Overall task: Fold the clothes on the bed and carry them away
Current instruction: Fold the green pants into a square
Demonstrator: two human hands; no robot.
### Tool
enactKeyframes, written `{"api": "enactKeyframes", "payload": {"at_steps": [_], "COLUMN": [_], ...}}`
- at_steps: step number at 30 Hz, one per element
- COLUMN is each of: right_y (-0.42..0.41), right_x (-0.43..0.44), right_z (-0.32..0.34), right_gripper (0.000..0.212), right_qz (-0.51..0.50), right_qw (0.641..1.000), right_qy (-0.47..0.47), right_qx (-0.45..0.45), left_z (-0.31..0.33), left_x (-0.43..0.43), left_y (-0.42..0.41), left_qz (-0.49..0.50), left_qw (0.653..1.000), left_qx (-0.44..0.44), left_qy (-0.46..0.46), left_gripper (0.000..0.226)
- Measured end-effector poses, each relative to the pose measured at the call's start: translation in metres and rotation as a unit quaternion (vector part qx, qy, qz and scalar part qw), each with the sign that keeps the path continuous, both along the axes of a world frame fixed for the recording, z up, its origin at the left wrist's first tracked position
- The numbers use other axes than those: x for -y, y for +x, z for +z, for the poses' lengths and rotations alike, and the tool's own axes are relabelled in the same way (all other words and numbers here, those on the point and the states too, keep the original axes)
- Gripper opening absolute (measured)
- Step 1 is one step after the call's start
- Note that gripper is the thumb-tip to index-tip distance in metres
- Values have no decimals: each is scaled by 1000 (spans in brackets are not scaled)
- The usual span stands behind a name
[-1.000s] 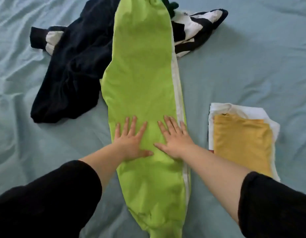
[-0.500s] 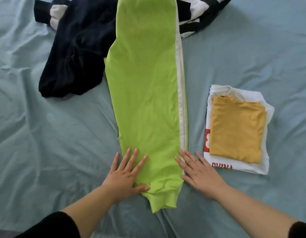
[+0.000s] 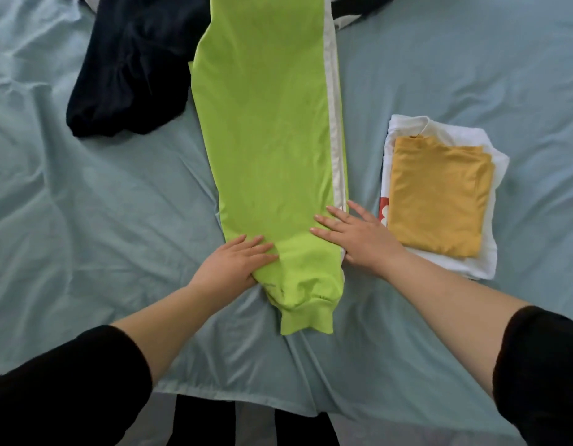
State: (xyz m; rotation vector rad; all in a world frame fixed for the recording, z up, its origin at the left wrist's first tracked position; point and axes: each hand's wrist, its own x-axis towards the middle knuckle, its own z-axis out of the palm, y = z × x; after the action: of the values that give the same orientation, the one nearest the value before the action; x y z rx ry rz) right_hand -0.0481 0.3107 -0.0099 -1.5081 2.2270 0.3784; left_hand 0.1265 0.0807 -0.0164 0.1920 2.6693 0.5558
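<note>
Green trousers (image 3: 265, 149) laid lengthwise on the bed sheet (image 3: 85, 220), folded leg upon leg, running from 12 o'clock down to the ribbed cuff (image 3: 306, 320) near 6 o'clock. White stripe (image 3: 335, 123) along the right edge. Fabric flat and smooth for most of its length, slightly bunched just above the cuff.

Left hand (image 3: 233, 263) pressed flat at the left edge of the trousers, just above the cuff, fingers (image 3: 256, 244) extended and lying on the green fabric; unclenched, nothing gripped. Right hand (image 3: 355, 238) likewise flat, palm down, at the right edge across the stripe, fingers spread and pointing toward 10 o'clock; nothing gripped. Black sleeves pushed up both forearms.

Folded stack at 3 o'clock, apart from the trousers: mustard top (image 3: 439, 194) resting on a white top (image 3: 484, 252) with red print showing at its left edge. Right wrist just beside the stack's lower left corner.

Dark garment (image 3: 130, 69) in an unfolded heap at 10 to 11 o'clock, partly under the trousers' left edge. Black-and-white garment (image 3: 352, 11) at 12 to 1 o'clock, mostly cut off by the frame. Sheet wrinkled throughout; its near edge visible at 6 o'clock.
</note>
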Motion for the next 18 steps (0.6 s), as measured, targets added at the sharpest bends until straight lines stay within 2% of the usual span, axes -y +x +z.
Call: {"api": "enactKeyframes", "payload": {"at_steps": [2, 4, 8, 10, 12, 14, 15, 17, 18], "right_y": [12, 33, 95, 117, 123, 116, 108, 86, 73], "right_x": [-5, -14, -39, -50, -56, -50, -41, -16, -2], "right_z": [10, 16, 17, 17, 18, 25, 31, 42, 44], "right_gripper": [70, 64, 64, 64, 55, 41, 32, 10, 19], "right_qz": [5, 22, 27, -24, -111, -228, -301, -452, -504], "right_qw": [1000, 998, 984, 977, 963, 932, 905, 813, 769], "right_qy": [1, 15, 50, 14, -43, -102, -134, -230, -274], "right_qx": [21, 62, 171, 209, 241, 263, 269, 286, 283], "left_z": [16, 28, 39, 43, 50, 55, 57, 58, 57], "left_x": [-3, -8, -31, -40, -43, -36, -30, -17, -12], "left_y": [8, 22, 70, 84, 84, 71, 61, 34, 20], "left_qz": [39, 52, 62, 106, 184, 271, 316, 405, 450], "left_qw": [998, 997, 990, 981, 965, 943, 932, 900, 874], "left_qx": [-31, -40, 126, 153, 154, 128, 106, 73, 68], "left_qy": [45, 50, 24, 53, 110, 143, 143, 145, 168], "left_gripper": [46, 36, 30, 23, 15, 10, 17, 36, 41]}}
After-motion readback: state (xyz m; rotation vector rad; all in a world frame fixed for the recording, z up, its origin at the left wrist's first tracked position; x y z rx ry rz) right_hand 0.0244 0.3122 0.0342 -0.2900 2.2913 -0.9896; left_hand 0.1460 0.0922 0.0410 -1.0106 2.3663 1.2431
